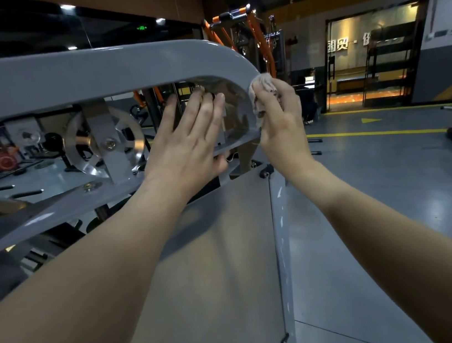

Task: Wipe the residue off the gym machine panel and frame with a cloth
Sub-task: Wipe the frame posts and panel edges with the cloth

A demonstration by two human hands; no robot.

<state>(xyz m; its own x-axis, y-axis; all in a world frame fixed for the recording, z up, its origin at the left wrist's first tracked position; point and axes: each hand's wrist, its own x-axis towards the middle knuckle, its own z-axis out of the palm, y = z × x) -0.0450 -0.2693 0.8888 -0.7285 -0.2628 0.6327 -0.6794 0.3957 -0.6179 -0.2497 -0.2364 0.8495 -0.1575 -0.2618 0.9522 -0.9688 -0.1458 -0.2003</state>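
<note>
Pressing a bunched cloth (261,90) against the outer bend of the grey frame (89,74), the right hand (279,123) has its fingers (283,90) curled round the rag. Left hand (189,144) lies flat on the clear panel (236,111) inside the bend, fingers straight and slightly spread, thumb under the lower bar. Wall lettering (337,45) beyond the far doorway reads 国贸, then a cut-off character, possibly 健. Green ceiling sign (141,28) too blurred to read.

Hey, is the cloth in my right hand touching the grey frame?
Touching. The head view shows the cloth, gripped by the right hand, pressed against the grey frame at its curved corner, with no gap.
</note>
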